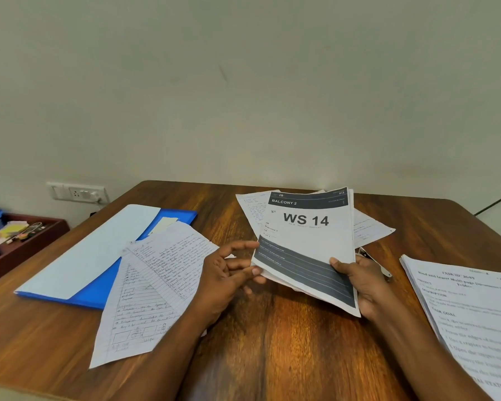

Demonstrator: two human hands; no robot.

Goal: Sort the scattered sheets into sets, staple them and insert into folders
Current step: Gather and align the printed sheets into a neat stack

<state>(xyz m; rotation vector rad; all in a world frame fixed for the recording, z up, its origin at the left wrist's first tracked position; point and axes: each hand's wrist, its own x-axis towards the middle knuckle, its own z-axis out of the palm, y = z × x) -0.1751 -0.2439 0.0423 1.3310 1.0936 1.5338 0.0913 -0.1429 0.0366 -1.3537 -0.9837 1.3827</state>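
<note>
My right hand [362, 282] grips the lower right corner of a stack of printed sheets [307, 244] topped by a page reading "WS 14", held tilted above the table. My left hand [229, 273] has loosely spread fingers, and its fingertips touch the stack's left edge. Handwritten lined sheets [156, 285] lie fanned out to the left, partly over an open blue folder [99, 290] with a white sheet [90, 250] on it. More handwritten sheets [368, 227] lie behind the held stack. A typed pile [469, 314] rests at the right. A stapler [372, 260] is mostly hidden behind my right hand.
The wooden table [272, 342] ends at a plain wall. A low red tray [21, 241] with small stationery items stands off the table's left side. A wall socket [78, 193] with a plug sits behind it. A dark cable [495, 204] runs at the far right.
</note>
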